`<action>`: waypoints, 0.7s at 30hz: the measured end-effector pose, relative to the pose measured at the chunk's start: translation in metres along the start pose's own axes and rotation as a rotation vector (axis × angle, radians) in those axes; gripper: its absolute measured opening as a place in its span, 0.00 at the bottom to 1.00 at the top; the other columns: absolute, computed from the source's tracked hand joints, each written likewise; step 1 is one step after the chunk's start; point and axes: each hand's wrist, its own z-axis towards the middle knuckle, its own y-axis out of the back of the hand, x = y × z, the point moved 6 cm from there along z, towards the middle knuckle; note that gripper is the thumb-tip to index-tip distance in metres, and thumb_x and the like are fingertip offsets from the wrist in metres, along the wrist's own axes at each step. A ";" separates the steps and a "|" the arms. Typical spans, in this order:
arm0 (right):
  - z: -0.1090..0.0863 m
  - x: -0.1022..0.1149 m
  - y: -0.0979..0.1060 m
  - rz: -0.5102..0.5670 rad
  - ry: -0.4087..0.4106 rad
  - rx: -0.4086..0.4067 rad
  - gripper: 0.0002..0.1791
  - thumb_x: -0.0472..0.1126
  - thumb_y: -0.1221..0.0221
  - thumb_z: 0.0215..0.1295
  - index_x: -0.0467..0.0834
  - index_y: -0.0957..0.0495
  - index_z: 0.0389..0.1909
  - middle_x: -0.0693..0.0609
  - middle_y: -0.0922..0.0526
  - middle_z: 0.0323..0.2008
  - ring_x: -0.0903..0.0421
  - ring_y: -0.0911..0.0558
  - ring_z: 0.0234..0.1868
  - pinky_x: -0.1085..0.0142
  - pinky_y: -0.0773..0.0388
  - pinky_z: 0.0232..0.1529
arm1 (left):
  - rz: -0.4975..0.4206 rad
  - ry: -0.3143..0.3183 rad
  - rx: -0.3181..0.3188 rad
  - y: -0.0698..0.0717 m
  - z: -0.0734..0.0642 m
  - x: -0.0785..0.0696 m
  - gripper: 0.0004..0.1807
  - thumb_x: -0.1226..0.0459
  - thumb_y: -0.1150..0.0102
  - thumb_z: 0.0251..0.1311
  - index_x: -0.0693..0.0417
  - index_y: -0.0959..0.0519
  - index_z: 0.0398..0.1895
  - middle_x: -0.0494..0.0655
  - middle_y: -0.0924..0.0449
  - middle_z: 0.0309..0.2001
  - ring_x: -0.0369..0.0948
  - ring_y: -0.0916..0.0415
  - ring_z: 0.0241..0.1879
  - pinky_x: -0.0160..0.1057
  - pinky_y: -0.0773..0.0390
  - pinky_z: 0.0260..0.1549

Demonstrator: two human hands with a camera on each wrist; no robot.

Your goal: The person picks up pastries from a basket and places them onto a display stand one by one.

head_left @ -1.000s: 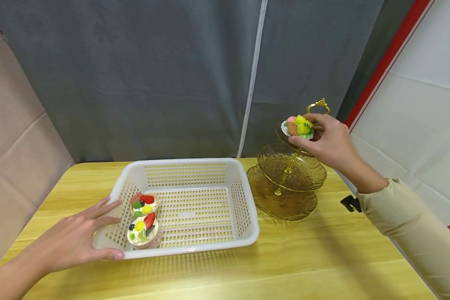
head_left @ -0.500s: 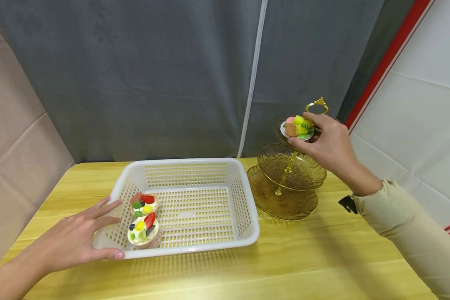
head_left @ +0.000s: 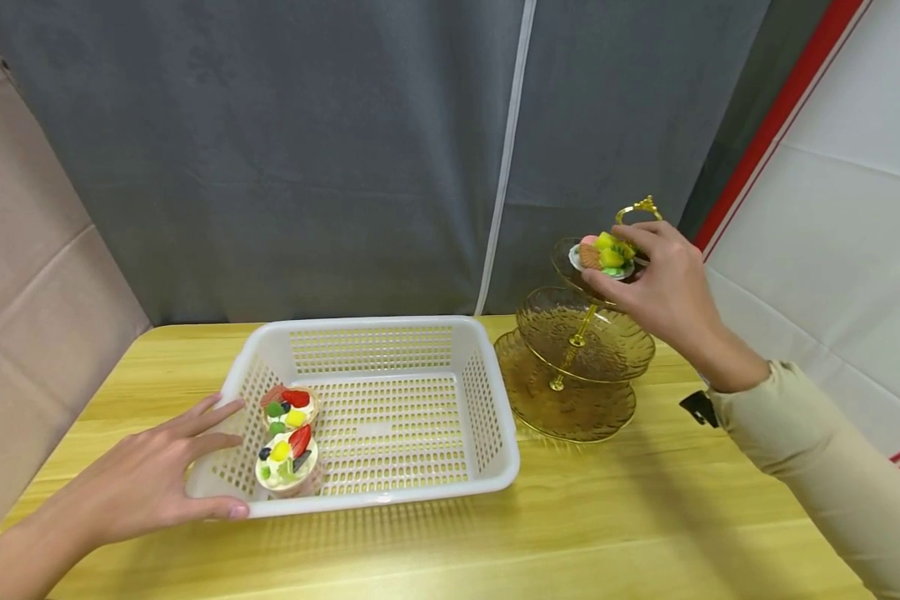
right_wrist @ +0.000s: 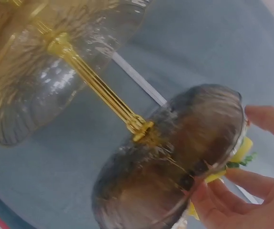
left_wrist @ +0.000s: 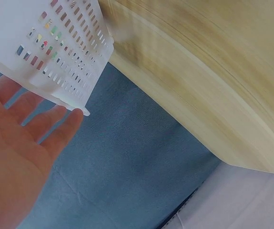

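In the head view my right hand (head_left: 671, 287) pinches a small fruit tart (head_left: 609, 260) at its right side, thumb in front and fingers behind. Yellow fruit, green leaves, a brown biscuit and a pink round top the tart, which has a white edge. It sits at the top plate of a gold three-tier cake stand (head_left: 566, 417). From below, the right wrist view shows the top plate (right_wrist: 170, 157) hiding most of the tart. My left hand (head_left: 146, 479) rests with spread fingers on the left rim of a white plastic basket (head_left: 378, 322).
Two fruit-topped cream desserts (head_left: 291, 408) stand at the left inside the basket. The wooden table (head_left: 570, 533) runs under basket and stand. A grey curtain (head_left: 307, 167) hangs behind, and a white wall panel with red stripes (head_left: 855, 208) stands at the right.
My right hand and the tart shift slightly left, then slightly right, and the stand's top tilts along with them. The left hand and the basket stay in place.
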 end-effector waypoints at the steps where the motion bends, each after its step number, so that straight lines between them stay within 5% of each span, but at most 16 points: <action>1: 0.001 0.001 0.002 0.003 0.005 -0.011 0.31 0.48 0.31 0.57 0.34 0.22 0.58 0.35 0.22 0.53 0.38 0.23 0.51 0.46 0.29 0.44 | 0.001 0.000 0.001 0.000 0.000 0.000 0.42 0.26 0.34 0.38 0.48 0.14 0.47 0.50 0.30 0.68 0.60 0.31 0.63 0.57 0.22 0.33; 11: 0.012 0.027 0.015 0.067 0.030 -0.049 0.34 0.50 0.28 0.53 0.45 0.22 0.62 0.45 0.21 0.54 0.48 0.21 0.45 0.69 0.31 0.38 | 0.002 0.012 0.017 0.000 0.000 0.001 0.43 0.26 0.35 0.38 0.48 0.14 0.47 0.50 0.30 0.68 0.59 0.31 0.63 0.58 0.22 0.33; 16: 0.016 0.050 0.004 0.169 0.132 0.035 0.38 0.44 0.26 0.53 0.46 0.26 0.67 0.48 0.22 0.60 0.51 0.22 0.54 0.57 0.24 0.48 | 0.001 0.014 0.016 0.000 0.000 0.001 0.43 0.26 0.35 0.38 0.48 0.14 0.47 0.51 0.30 0.68 0.59 0.31 0.63 0.58 0.22 0.33; 21: 0.018 0.069 -0.023 0.346 0.214 0.224 0.46 0.41 0.25 0.52 0.49 0.35 0.73 0.49 0.26 0.65 0.51 0.24 0.62 0.51 0.26 0.56 | 0.002 0.014 0.016 0.001 0.000 0.001 0.43 0.26 0.35 0.38 0.48 0.14 0.47 0.51 0.30 0.68 0.59 0.31 0.63 0.58 0.22 0.33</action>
